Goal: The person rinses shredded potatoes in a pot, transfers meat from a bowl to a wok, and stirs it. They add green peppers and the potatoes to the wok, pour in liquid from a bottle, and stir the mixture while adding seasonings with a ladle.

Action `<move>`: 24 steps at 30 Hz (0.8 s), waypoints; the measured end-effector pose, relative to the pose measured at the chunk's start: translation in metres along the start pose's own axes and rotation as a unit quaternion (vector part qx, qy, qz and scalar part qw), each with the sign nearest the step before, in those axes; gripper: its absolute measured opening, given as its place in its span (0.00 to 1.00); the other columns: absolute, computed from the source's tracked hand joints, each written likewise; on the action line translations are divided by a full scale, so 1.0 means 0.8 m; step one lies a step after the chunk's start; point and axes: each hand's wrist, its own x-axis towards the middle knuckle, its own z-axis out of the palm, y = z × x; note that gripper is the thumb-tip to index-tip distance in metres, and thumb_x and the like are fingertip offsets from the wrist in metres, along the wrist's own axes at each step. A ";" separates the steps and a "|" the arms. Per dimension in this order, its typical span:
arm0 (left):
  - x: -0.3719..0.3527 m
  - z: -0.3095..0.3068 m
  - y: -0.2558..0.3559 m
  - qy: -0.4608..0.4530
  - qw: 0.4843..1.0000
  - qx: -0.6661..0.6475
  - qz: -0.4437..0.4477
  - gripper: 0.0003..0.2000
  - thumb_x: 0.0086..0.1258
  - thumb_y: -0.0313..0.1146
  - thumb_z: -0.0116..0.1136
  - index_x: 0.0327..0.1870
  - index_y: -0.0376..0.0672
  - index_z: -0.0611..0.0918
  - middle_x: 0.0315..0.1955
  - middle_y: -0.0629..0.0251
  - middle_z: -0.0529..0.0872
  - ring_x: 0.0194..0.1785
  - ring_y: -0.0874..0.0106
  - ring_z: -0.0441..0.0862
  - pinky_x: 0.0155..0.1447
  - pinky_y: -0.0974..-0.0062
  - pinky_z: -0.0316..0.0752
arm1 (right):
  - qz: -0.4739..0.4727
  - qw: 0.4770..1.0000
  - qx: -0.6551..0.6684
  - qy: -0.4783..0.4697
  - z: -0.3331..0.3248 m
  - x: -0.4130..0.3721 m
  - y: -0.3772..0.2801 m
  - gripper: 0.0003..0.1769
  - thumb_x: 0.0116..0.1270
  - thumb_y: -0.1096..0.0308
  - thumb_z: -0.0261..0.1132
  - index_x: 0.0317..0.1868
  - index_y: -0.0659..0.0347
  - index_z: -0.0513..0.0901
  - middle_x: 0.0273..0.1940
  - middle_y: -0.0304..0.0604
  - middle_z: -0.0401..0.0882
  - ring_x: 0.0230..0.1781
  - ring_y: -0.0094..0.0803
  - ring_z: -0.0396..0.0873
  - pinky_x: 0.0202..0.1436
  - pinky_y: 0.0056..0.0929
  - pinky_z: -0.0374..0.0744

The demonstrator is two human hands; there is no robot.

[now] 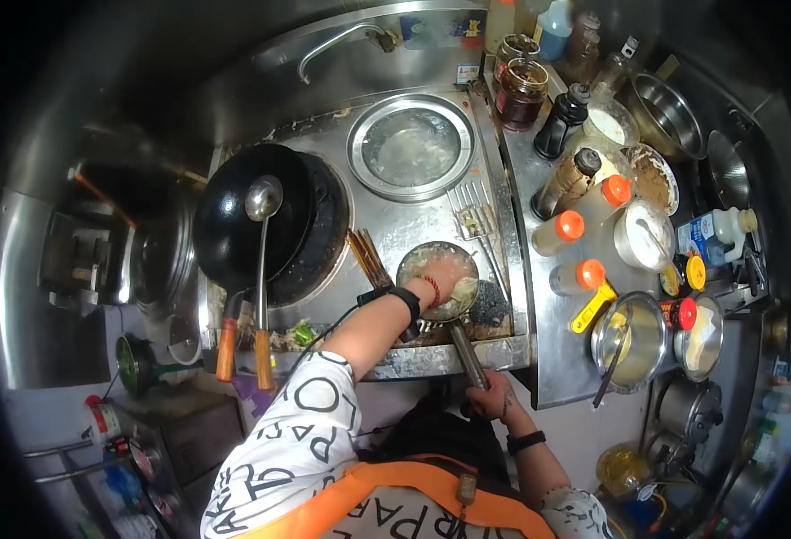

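My left hand [446, 271], with a red bracelet and a black watch at the wrist, reaches down into a small round pan [413, 260] of pale, wet-looking food [465, 289]. Its fingers are blurred against the food, and I cannot tell whether they grip any of it. My right hand [494, 395] is wrapped round the end of the pan's dark handle [467, 357], at the counter's front edge. Beside the pan on the right lies a slotted metal turner [476, 216]. A bundle of thin wooden sticks [370, 256] leans left of it.
A black wok [234, 216] sits on the left, with a long-handled ladle [264, 199] across it. Behind the pan, a metal basin [359, 144] holds cloudy liquid. On the right counter stand orange-capped bottles [557, 234], jars and bowls, including a steel bowl [651, 359].
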 end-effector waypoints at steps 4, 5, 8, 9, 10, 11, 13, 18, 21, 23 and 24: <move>-0.043 -0.075 -0.002 -0.088 0.981 -0.126 0.116 0.36 0.55 0.28 0.62 0.67 0.55 0.60 0.55 0.46 0.72 0.58 0.52 0.70 0.60 0.65 0.68 | -0.006 1.000 0.005 0.004 -0.003 0.004 0.002 0.08 0.52 0.69 0.62 0.29 0.64 0.74 0.15 0.39 0.73 0.12 0.25 0.72 0.15 0.25 0.70; -0.054 -0.079 0.000 -0.053 0.977 -0.164 0.124 0.37 0.54 0.27 0.62 0.67 0.54 0.59 0.54 0.46 0.72 0.58 0.52 0.71 0.60 0.66 0.67 | -0.015 1.000 0.004 0.014 -0.003 0.002 0.006 0.10 0.51 0.67 0.62 0.30 0.65 0.74 0.15 0.41 0.73 0.12 0.27 0.72 0.16 0.26 0.70; -0.077 -0.080 0.013 0.018 0.996 -0.062 0.066 0.40 0.54 0.32 0.64 0.69 0.54 0.55 0.65 0.46 0.58 0.67 0.48 0.58 0.67 0.59 0.60 | 0.013 1.000 0.014 -0.003 -0.012 -0.001 -0.003 0.12 0.51 0.67 0.63 0.32 0.66 0.75 0.16 0.41 0.73 0.12 0.27 0.73 0.16 0.26 0.71; -0.091 -0.091 0.034 0.006 0.999 -0.043 0.001 0.43 0.54 0.36 0.65 0.70 0.56 0.52 0.67 0.46 0.51 0.68 0.45 0.52 0.67 0.53 0.56 | 0.009 1.000 0.018 0.002 -0.015 0.000 -0.005 0.12 0.51 0.67 0.63 0.32 0.66 0.75 0.16 0.41 0.73 0.12 0.27 0.73 0.16 0.26 0.71; -0.102 -0.099 0.056 -0.005 0.998 -0.025 -0.065 0.46 0.53 0.40 0.67 0.71 0.59 0.49 0.69 0.47 0.44 0.70 0.42 0.46 0.68 0.46 0.52 | 0.010 1.000 0.013 0.001 -0.016 0.000 -0.005 0.12 0.51 0.67 0.63 0.32 0.66 0.75 0.16 0.41 0.73 0.12 0.27 0.73 0.16 0.26 0.71; -0.092 -0.078 0.059 -0.026 0.992 -0.042 -0.119 0.50 0.51 0.45 0.68 0.71 0.64 0.45 0.70 0.48 0.37 0.70 0.40 0.40 0.66 0.39 0.48 | 0.013 1.000 0.007 -0.003 -0.016 -0.001 -0.004 0.12 0.51 0.67 0.63 0.32 0.66 0.75 0.16 0.41 0.73 0.12 0.27 0.73 0.16 0.26 0.71; -0.079 -0.067 0.054 -0.064 0.988 -0.053 -0.129 0.50 0.53 0.44 0.67 0.71 0.62 0.43 0.70 0.48 0.36 0.71 0.41 0.38 0.65 0.38 0.47 | 0.016 1.000 0.015 -0.002 -0.014 -0.002 -0.006 0.12 0.51 0.67 0.63 0.32 0.66 0.74 0.16 0.41 0.73 0.12 0.27 0.73 0.15 0.26 0.71; -0.030 -0.014 0.011 0.011 0.998 -0.031 -0.051 0.44 0.50 0.39 0.68 0.69 0.62 0.55 0.66 0.47 0.54 0.67 0.44 0.55 0.65 0.53 0.60 | 0.024 1.000 0.001 -0.005 -0.014 -0.001 -0.005 0.11 0.52 0.66 0.63 0.31 0.65 0.74 0.17 0.41 0.73 0.12 0.26 0.72 0.15 0.26 0.70; -0.085 -0.071 0.041 0.051 0.997 -0.046 -0.037 0.44 0.46 0.40 0.71 0.67 0.55 0.59 0.62 0.47 0.61 0.64 0.44 0.60 0.63 0.59 0.65 | 0.011 1.000 0.017 -0.007 -0.015 -0.002 -0.014 0.11 0.52 0.67 0.63 0.31 0.65 0.74 0.16 0.40 0.73 0.12 0.26 0.72 0.15 0.26 0.70; -0.101 -0.085 0.042 0.078 0.997 -0.023 -0.012 0.52 0.40 0.43 0.75 0.68 0.48 0.55 0.64 0.44 0.57 0.64 0.43 0.59 0.63 0.59 0.65 | 0.018 1.000 0.018 -0.014 -0.015 -0.001 -0.014 0.09 0.53 0.68 0.62 0.30 0.65 0.73 0.15 0.40 0.72 0.12 0.25 0.72 0.15 0.25 0.70; -0.102 -0.090 0.041 0.082 0.996 -0.026 -0.015 0.52 0.40 0.43 0.75 0.68 0.48 0.55 0.64 0.44 0.57 0.64 0.43 0.59 0.63 0.59 0.65 | 0.017 1.000 0.013 -0.016 -0.014 0.000 -0.009 0.09 0.53 0.68 0.62 0.30 0.65 0.73 0.15 0.40 0.72 0.12 0.25 0.72 0.15 0.25 0.70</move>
